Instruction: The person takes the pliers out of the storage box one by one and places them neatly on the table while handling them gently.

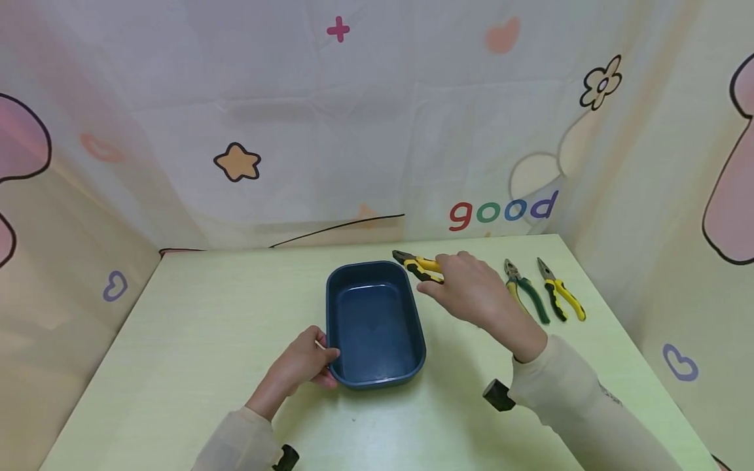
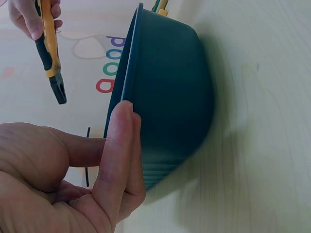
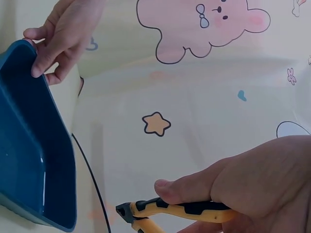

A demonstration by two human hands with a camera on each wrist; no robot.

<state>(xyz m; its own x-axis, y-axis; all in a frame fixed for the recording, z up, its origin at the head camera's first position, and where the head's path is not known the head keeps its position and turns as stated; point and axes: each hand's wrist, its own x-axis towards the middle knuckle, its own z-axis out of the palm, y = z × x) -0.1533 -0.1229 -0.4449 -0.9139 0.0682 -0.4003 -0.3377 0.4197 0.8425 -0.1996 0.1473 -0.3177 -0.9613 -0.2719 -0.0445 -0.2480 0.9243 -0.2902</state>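
Note:
A dark blue rectangular bin point(image 1: 377, 327) stands on the table, and nothing lies inside it. My left hand point(image 1: 306, 358) pinches its left rim near the front corner, thumb on the inner side and fingers outside, as the left wrist view shows. In my right hand point(image 1: 474, 288) I grip yellow-and-black pliers point(image 1: 419, 265) by the handles, up beyond the bin's far right corner. Their dark jaws point left, and in the right wrist view the pliers point(image 3: 167, 208) are apart from the bin point(image 3: 58, 179). Part of the handles is hidden in my palm.
To the right lie green-handled pliers point(image 1: 527, 288), partly covered by my right hand, and yellow-and-black long-nose pliers point(image 1: 561, 289). A printed curtain point(image 1: 353, 131) hangs behind the pale table point(image 1: 206, 314) and along both sides.

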